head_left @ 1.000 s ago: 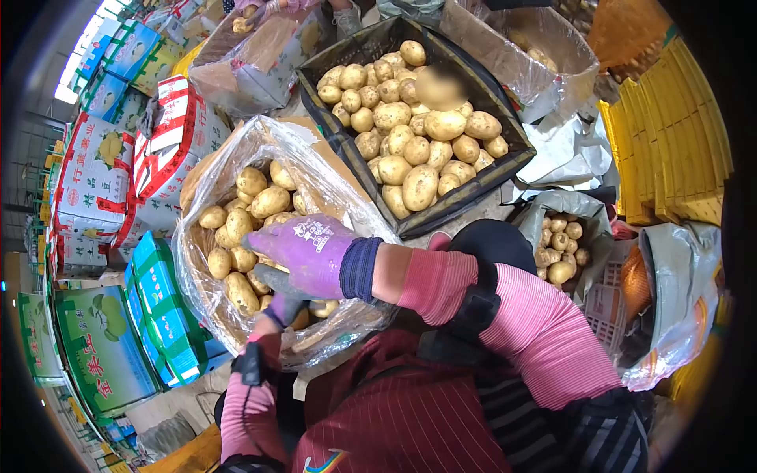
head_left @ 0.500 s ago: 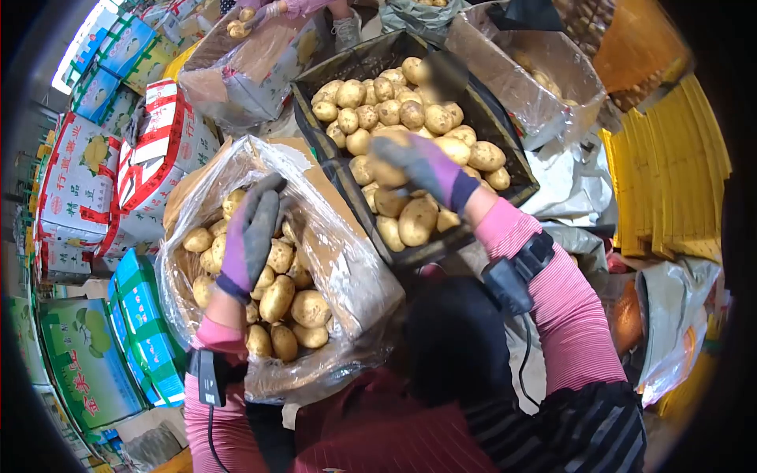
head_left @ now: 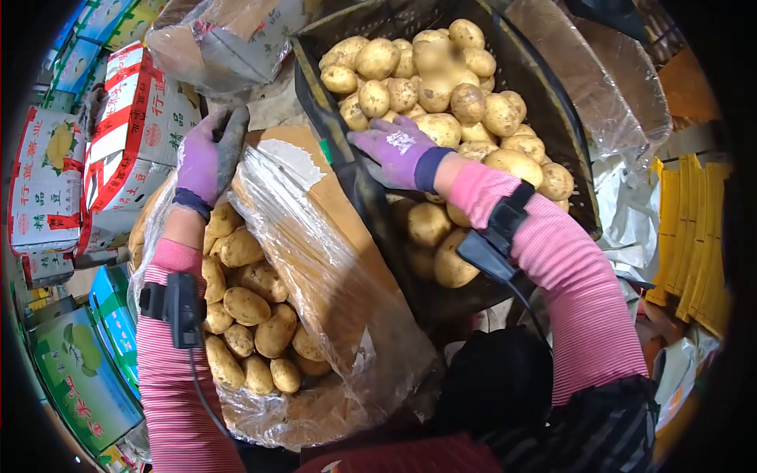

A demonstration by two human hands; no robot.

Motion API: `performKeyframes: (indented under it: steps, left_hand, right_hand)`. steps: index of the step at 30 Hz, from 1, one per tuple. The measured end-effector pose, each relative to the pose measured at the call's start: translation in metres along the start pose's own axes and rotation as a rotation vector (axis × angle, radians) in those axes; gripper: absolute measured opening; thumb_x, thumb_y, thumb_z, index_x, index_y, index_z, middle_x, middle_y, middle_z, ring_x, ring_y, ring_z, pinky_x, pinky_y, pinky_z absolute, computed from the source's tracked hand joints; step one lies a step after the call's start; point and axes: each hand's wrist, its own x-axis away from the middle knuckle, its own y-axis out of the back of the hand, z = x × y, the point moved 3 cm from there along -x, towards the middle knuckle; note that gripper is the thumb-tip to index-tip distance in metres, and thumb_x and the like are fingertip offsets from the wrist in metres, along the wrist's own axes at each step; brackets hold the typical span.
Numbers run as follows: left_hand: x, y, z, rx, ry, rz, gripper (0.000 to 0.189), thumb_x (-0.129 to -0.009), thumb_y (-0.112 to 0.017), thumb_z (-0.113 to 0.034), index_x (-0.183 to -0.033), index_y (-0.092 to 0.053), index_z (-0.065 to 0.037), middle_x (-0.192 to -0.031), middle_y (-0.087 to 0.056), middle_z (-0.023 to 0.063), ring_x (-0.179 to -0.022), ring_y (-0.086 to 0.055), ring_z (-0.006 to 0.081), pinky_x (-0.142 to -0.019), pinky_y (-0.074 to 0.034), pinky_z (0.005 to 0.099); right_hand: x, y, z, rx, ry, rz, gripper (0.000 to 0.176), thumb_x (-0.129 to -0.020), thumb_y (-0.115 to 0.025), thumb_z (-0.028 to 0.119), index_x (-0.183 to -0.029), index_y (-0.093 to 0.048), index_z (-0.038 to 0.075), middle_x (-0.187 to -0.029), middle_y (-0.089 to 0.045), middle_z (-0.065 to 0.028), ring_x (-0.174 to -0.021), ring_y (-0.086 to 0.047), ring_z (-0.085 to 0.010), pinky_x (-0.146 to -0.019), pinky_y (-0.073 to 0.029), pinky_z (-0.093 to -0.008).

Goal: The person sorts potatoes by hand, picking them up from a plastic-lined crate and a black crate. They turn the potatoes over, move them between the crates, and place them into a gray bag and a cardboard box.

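Note:
My left hand [head_left: 210, 154], in a purple and grey glove, is at the far edge of the plastic-lined cardboard box [head_left: 347, 260]. Its fingers point away from me, and I see nothing held in it. Several potatoes [head_left: 247, 306] lie in that box, below the hand. My right hand [head_left: 400, 151], gloved the same way, rests at the left side of the dark crate [head_left: 327, 110]. The fingers of this hand are partly hidden, and whether they hold anything cannot be seen. Beside and beyond it, many potatoes [head_left: 512, 163] fill the crate.
Red-taped white cartons [head_left: 130, 142] stand at the left, with a green carton [head_left: 83, 370] nearer me. Another plastic-lined box [head_left: 236, 47] is beyond my left hand. At the right are a plastic-lined box [head_left: 583, 87] and stacked yellow crates [head_left: 694, 236].
The view has shifted closer to the crate and box. My left hand has moved from over the potatoes to the box's far edge. My right hand has moved left, toward the crate's side.

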Motion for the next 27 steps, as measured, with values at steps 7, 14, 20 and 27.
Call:
performKeyframes:
  steps: [7,14,20,27]
  left_hand:
    - [-0.001,0.0,-0.004,0.004,-0.028,0.022,0.037,-0.104,-0.06,-0.026,-0.129,-0.067,0.0,-0.108,-0.071,0.0062,-0.099,-0.063,0.0127,-0.09,-0.05,0.0271]
    - [0.0,-0.001,-0.01,0.025,-0.112,-0.019,0.035,-0.104,-0.059,-0.025,-0.13,-0.067,-0.002,-0.108,-0.07,0.0075,-0.099,-0.063,0.013,-0.09,-0.05,0.0272]
    - [0.001,-0.001,-0.007,0.05,-0.135,-0.024,0.035,-0.105,-0.058,-0.025,-0.129,-0.067,-0.002,-0.109,-0.07,0.0084,-0.099,-0.064,0.0142,-0.091,-0.05,0.0282]
    - [-0.001,-0.004,-0.006,0.062,-0.144,-0.062,0.035,-0.106,-0.057,-0.025,-0.129,-0.067,-0.002,-0.109,-0.071,0.0086,-0.099,-0.065,0.0153,-0.091,-0.051,0.0284]
  right_hand:
    - [-0.024,0.018,-0.082,0.48,-0.18,-0.469,0.048,-0.087,-0.068,0.032,-0.133,-0.06,0.019,-0.143,-0.056,-0.0085,-0.133,-0.052,-0.0318,-0.109,-0.038,-0.0567]
    - [-0.066,0.017,-0.035,0.239,-0.013,0.175,0.053,-0.086,-0.068,0.025,-0.137,-0.06,0.012,-0.145,-0.054,-0.0103,-0.126,-0.057,-0.0288,-0.099,-0.048,-0.0459]
    - [-0.069,-0.04,-0.009,0.409,-0.122,-0.131,0.06,-0.087,-0.064,0.017,-0.145,-0.052,0.008,-0.149,-0.051,-0.0132,-0.127,-0.053,-0.0302,-0.098,-0.045,-0.0445]
    - [-0.002,-0.016,0.051,0.269,0.308,-0.271,0.046,-0.089,-0.059,0.01,-0.135,-0.055,0.005,-0.148,-0.052,-0.017,-0.132,-0.053,-0.039,-0.107,-0.044,-0.0546]
